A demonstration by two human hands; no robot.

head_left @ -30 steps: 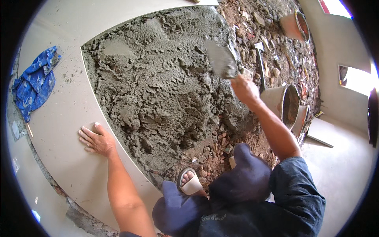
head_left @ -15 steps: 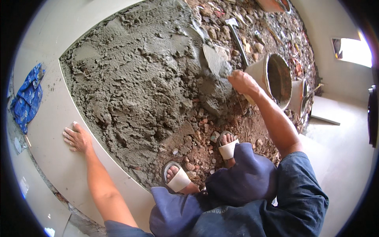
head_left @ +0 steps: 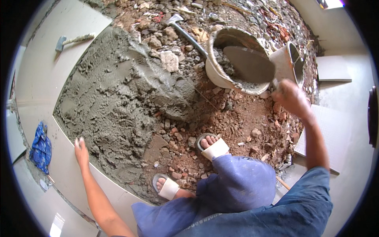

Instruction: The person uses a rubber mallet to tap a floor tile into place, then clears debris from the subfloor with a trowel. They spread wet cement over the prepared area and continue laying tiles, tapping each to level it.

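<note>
My right hand (head_left: 291, 98), slightly blurred, is closed round the handle of a trowel (head_left: 250, 65). The trowel's broad grey blade is inside the mouth of a mortar-crusted bucket (head_left: 217, 76), above the wet mix in it. Far to the left, my left hand (head_left: 81, 155) is at the edge of a large pale floor tile (head_left: 65, 162). Its fingers are stretched toward the wet mortar and hold nothing. A rough bed of grey mortar (head_left: 106, 100) spreads between the tile and the rubble, smoothed along its far right side.
A hatchet-like tool (head_left: 189, 36) lies on the rubble (head_left: 252, 126) by the bucket. A second bucket (head_left: 283, 65) lies tipped beside it. A mallet (head_left: 75, 40) rests on the far-left tile. Crumpled blue plastic (head_left: 40, 150) lies left; loose tiles (head_left: 333, 68) sit right.
My right hand has swung the trowel from the mortar bed rightward into the bucket. My left hand has turned from lying flat on the tile to its edge. The view has shifted.
</note>
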